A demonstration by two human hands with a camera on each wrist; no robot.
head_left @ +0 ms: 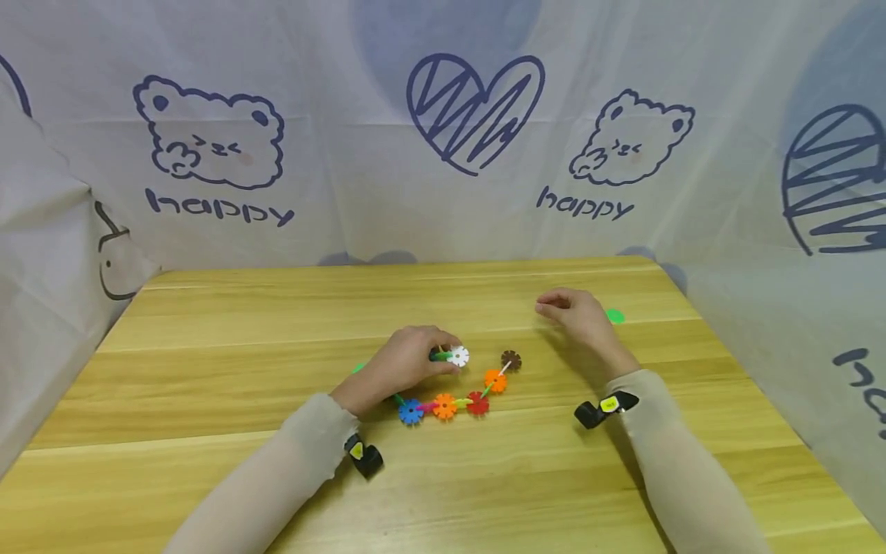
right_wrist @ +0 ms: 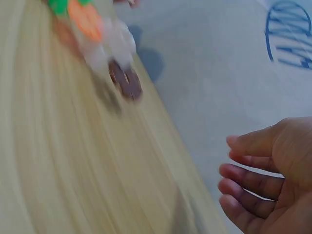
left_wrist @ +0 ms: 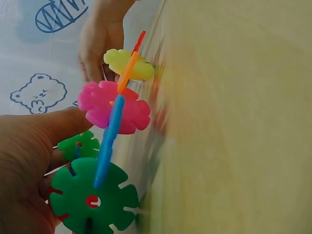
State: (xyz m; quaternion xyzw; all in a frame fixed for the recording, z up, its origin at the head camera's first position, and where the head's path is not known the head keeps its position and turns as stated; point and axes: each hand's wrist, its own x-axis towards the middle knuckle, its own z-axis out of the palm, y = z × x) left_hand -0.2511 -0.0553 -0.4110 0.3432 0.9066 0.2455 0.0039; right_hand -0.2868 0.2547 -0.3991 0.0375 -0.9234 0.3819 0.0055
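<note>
A chain of interlocking plastic snowflake discs curves over the wooden table, with blue (head_left: 411, 412), orange (head_left: 445, 406) and red discs (head_left: 477, 403) along its near side. A brown disc (head_left: 511, 360) forms its right end. My left hand (head_left: 401, 360) grips the chain near the other end, where a white disc (head_left: 457, 356) juts past the fingers. In the left wrist view, a large green disc (left_wrist: 117, 207) and a pink disc (left_wrist: 93, 103) show beside the thumb; the fingers are partly hidden. My right hand (head_left: 580, 317) hovers beyond the brown disc, fingers loosely bent, holding nothing.
A light green round piece (head_left: 615, 316) lies on the table (head_left: 277, 308) just right of the right hand. Another bit of green (head_left: 358, 368) shows beside the left wrist. Printed white cloth (head_left: 346, 154) hangs behind the table and along its sides.
</note>
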